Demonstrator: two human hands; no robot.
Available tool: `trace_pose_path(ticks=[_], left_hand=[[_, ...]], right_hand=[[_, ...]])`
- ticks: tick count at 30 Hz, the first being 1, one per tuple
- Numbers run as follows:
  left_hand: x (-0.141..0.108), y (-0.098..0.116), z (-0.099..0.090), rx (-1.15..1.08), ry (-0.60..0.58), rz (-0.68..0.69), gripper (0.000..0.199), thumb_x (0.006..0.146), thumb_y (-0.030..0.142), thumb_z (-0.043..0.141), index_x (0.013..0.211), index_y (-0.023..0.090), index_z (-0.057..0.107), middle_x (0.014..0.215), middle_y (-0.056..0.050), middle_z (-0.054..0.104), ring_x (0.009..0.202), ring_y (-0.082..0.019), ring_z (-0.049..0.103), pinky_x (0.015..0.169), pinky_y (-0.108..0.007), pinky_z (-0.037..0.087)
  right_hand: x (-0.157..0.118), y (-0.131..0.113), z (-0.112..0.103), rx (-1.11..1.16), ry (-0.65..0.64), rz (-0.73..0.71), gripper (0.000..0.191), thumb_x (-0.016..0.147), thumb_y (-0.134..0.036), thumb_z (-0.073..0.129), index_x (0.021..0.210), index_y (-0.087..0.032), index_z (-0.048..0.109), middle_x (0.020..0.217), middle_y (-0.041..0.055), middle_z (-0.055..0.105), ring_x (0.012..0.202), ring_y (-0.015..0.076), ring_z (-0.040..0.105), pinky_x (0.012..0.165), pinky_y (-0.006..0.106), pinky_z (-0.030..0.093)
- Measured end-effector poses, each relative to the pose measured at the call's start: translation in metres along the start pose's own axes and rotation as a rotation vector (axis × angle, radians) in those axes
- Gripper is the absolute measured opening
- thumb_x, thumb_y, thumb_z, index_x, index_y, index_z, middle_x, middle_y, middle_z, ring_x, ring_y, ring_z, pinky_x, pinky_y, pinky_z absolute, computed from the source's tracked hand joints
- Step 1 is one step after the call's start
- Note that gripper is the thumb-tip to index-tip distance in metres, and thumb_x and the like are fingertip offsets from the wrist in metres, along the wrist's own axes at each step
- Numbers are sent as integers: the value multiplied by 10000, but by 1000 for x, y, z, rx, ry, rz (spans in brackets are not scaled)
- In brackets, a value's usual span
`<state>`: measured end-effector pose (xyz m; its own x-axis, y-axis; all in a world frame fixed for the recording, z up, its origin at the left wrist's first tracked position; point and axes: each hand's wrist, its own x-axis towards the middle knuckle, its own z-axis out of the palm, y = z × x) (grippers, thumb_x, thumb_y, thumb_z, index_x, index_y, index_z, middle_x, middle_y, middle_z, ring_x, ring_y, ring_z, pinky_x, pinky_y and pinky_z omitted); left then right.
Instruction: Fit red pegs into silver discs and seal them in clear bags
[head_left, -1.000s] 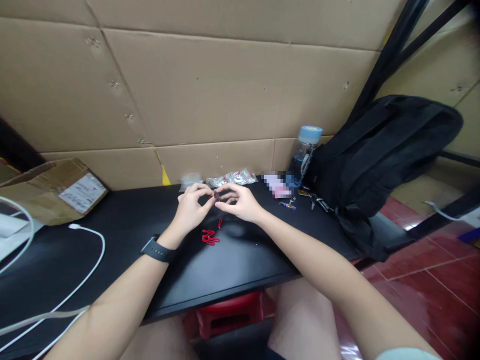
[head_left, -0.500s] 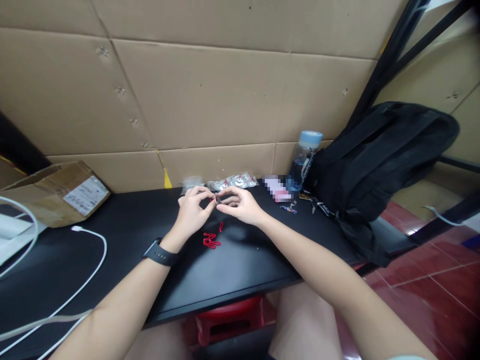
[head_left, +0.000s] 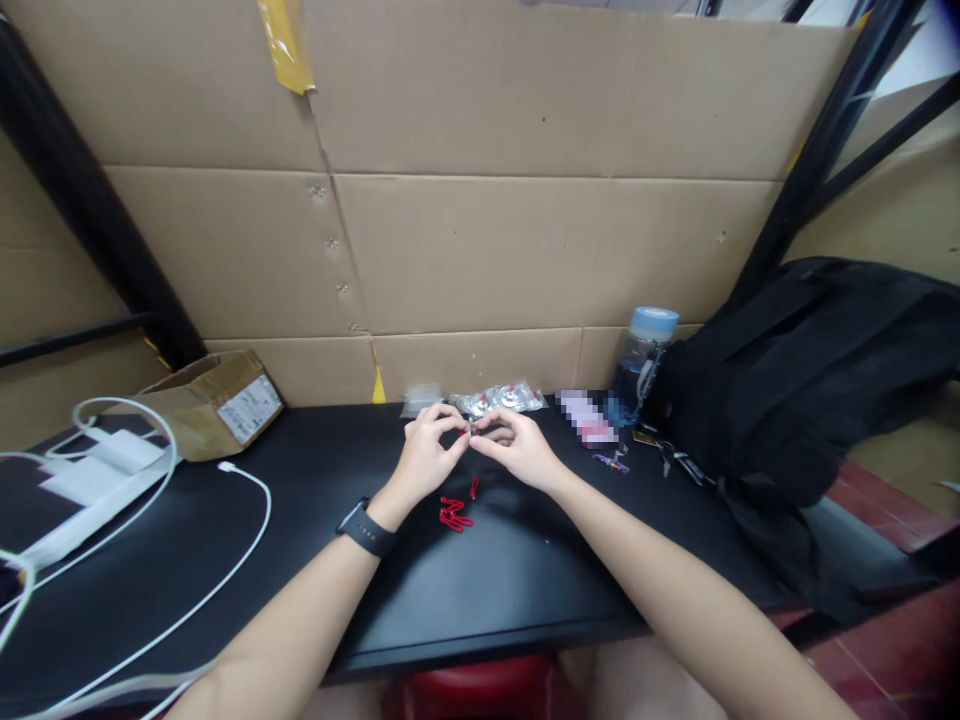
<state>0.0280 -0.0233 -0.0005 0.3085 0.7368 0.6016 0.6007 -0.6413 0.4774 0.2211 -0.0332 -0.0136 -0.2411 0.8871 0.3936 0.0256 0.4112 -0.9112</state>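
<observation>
Above the black table, my left hand [head_left: 431, 448] and my right hand [head_left: 519, 450] meet fingertip to fingertip. Both pinch a small dark, shiny piece with a bit of red on it [head_left: 472, 428]; the fingers cover most of it, so its kind is unclear. On the tabletop just below lie several red cord loops [head_left: 454, 515], with one separate red loop [head_left: 474, 488] closer to my hands. Behind my fingers are clear plastic bags [head_left: 501, 398] holding silvery and red items. A dark watch sits on my left wrist.
A cardboard box [head_left: 225, 405] and a white power strip [head_left: 112, 470] with a white cable [head_left: 262, 530] are on the left. On the right stand a blue-lidded bottle [head_left: 637, 365] and a black backpack [head_left: 795, 370], with keys [head_left: 666, 458] nearby. Cardboard panels [head_left: 480, 250] close off the back.
The camera view has tilted up and turned left, so everything appears shifted right and lower. Both hands stay together at the small piece; the red loops lie as before.
</observation>
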Motion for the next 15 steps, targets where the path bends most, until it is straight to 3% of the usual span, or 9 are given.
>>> trace_pose_path(ticks=[4,7,10,12,15], left_hand=[[-1,-1,1,15,-1,33,87,900,302,698,858,243,746,1025,-43,677,1051,-245,615,939,-417,442],[-2,1,1,50,-16,55,79,897,302,714,863,249,761,1039,-42,680,1061,-248,607,937,-424,422],[-2,7,-2,129,-10,65,66,894,304,727,858,274,774,1063,-37,683,1109,-264,585,952,-450,377],[-2,11,-4,167,12,62,63,895,302,732,859,291,782,1066,-32,683,1123,-267,576,951,-457,356],[-2,12,-5,182,36,53,66,898,296,726,870,291,785,1063,-34,685,1110,-265,579,935,-449,358]], right_hand=[[2,3,-2,-83,-42,6,342,850,-511,740,883,-192,621,832,8,692,680,141,672,653,258,510],[3,7,-3,-76,-92,45,385,885,-570,683,876,-193,604,793,12,687,712,162,698,662,258,509],[3,7,-4,-99,-115,68,457,979,-624,492,864,-193,591,792,21,680,707,166,707,628,249,496],[3,4,-6,-141,-119,51,482,1017,-601,410,855,-189,601,799,28,674,735,168,699,637,250,492],[2,-4,-8,-260,-113,-25,377,1005,-508,497,869,-186,640,842,30,676,803,169,656,678,252,479]])
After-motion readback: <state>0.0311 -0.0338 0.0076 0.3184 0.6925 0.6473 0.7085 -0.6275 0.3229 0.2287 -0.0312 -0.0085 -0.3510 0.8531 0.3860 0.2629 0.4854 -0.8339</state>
